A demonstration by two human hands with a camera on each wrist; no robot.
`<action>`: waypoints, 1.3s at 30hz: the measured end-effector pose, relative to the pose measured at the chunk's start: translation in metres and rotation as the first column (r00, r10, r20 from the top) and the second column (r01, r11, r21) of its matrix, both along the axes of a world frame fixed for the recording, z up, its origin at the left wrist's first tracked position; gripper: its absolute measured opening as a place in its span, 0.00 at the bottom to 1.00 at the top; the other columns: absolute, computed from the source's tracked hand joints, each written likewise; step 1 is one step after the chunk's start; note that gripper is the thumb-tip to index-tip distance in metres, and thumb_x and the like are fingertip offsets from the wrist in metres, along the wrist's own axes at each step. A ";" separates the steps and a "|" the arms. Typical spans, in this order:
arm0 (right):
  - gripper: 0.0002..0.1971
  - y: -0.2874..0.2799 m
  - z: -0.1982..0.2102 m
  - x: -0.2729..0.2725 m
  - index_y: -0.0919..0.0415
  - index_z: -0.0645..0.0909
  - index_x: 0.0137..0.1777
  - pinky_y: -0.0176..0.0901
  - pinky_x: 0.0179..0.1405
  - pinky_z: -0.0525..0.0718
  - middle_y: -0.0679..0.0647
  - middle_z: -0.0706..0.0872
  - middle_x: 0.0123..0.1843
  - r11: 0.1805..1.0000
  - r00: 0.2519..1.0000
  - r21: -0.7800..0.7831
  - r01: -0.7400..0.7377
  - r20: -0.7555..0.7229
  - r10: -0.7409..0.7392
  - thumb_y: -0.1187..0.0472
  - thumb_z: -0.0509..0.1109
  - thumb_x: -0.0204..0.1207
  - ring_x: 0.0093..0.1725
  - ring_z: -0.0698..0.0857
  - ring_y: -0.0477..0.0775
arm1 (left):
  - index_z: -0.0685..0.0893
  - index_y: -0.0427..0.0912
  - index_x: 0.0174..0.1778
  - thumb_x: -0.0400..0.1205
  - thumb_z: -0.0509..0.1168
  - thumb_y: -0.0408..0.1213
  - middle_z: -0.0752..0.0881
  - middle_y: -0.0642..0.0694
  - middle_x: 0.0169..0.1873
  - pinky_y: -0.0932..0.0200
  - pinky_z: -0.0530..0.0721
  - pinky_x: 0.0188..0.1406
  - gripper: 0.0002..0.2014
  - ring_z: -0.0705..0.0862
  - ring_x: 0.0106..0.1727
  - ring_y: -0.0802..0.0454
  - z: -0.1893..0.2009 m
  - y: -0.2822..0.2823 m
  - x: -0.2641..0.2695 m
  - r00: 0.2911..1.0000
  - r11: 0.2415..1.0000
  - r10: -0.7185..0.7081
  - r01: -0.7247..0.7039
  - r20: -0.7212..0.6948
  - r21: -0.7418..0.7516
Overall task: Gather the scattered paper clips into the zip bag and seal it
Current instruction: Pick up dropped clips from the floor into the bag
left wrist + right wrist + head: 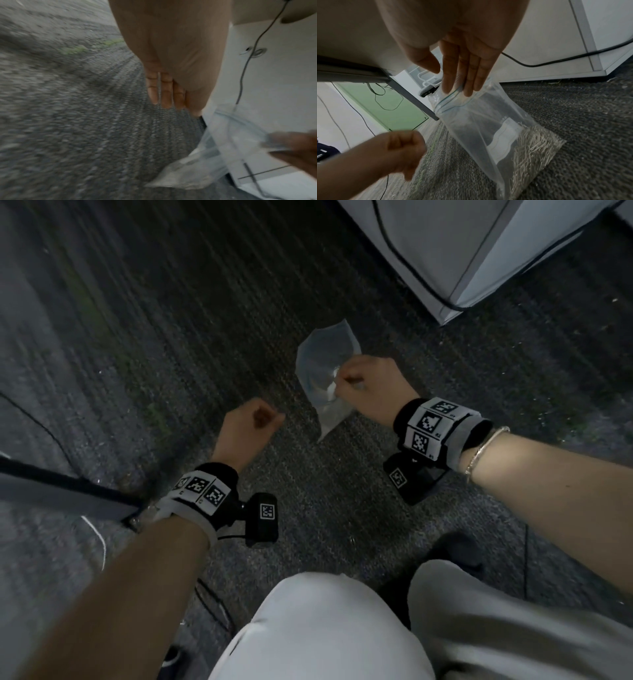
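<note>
A clear zip bag (pixel 322 361) hangs over the dark carpet, pinched at its top edge by my right hand (pixel 342 378). In the right wrist view the right hand (pixel 452 81) has its fingers (pixel 467 75) laid over the bag's blue-green zip strip, and the bag (pixel 481 129) holds a heap of pale paper clips (pixel 534 146) in its lower corner. My left hand (pixel 263 419) hovers left of the bag, curled into a fist and not touching it; nothing shows in the left hand (pixel 406 146). The left wrist view is blurred and shows curled fingers (pixel 163 92) beside the bag (pixel 221 151).
A white cabinet (pixel 479 251) with a black cable (pixel 390 251) running down it stands at the back right. A grey desk leg (pixel 68 491) and loose wires lie at the left. My knees in light trousers (pixel 325 628) fill the foreground. Grey carpet (pixel 171 320) covers the floor.
</note>
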State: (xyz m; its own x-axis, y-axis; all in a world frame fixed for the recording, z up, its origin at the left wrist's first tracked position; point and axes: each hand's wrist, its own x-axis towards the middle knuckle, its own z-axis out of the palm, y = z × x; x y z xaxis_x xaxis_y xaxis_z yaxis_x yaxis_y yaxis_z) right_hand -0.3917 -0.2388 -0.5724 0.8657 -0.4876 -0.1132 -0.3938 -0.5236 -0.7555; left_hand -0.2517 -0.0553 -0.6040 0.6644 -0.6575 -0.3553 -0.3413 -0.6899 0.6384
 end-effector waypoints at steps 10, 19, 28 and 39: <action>0.08 0.022 -0.008 0.025 0.71 0.87 0.42 0.24 0.44 0.73 0.63 0.88 0.48 0.998 0.995 0.009 -0.061 0.075 0.060 0.66 0.69 0.74 0.48 0.85 0.55 | 0.81 0.45 0.43 0.76 0.69 0.55 0.84 0.45 0.43 0.51 0.83 0.43 0.16 0.82 0.47 0.46 -0.074 0.073 -0.007 0.965 0.752 -0.230 0.259 -0.127 0.606; 0.08 0.021 -0.014 0.026 0.69 0.88 0.44 0.15 0.40 0.69 0.58 0.88 0.50 0.998 0.998 0.056 -0.040 0.049 0.037 0.64 0.69 0.74 0.45 0.81 0.44 | 0.83 0.38 0.56 0.80 0.67 0.44 0.85 0.41 0.50 0.48 0.85 0.46 0.14 0.84 0.50 0.42 -0.104 0.082 -0.018 0.939 0.649 -0.293 0.332 -0.178 0.684; 0.09 0.017 -0.011 0.004 0.69 0.87 0.40 0.19 0.44 0.74 0.59 0.88 0.47 0.996 0.999 0.085 -0.033 0.047 0.029 0.64 0.68 0.74 0.47 0.83 0.47 | 0.78 0.48 0.46 0.82 0.64 0.41 0.84 0.47 0.48 0.50 0.81 0.47 0.02 0.82 0.49 0.46 -0.098 0.061 -0.039 0.783 0.667 -0.541 0.622 -0.306 0.410; 0.11 0.000 -0.004 -0.052 0.68 0.87 0.38 0.29 0.41 0.77 0.60 0.89 0.43 0.996 0.994 0.068 0.062 0.090 -0.068 0.62 0.67 0.73 0.43 0.83 0.46 | 0.73 0.41 0.66 0.83 0.61 0.33 0.84 0.38 0.48 0.51 0.76 0.42 0.15 0.82 0.47 0.41 -0.111 0.004 -0.146 0.088 0.032 -0.952 0.982 -0.295 0.188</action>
State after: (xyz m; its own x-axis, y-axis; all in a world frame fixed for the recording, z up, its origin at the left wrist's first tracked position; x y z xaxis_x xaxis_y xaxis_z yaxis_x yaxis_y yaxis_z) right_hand -0.4437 -0.2387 -0.5759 0.8406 -0.5373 -0.0681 -0.3528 -0.4478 -0.8216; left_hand -0.3975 -0.0509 -0.7145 -0.5267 -0.5447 -0.6526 -0.8155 0.1072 0.5687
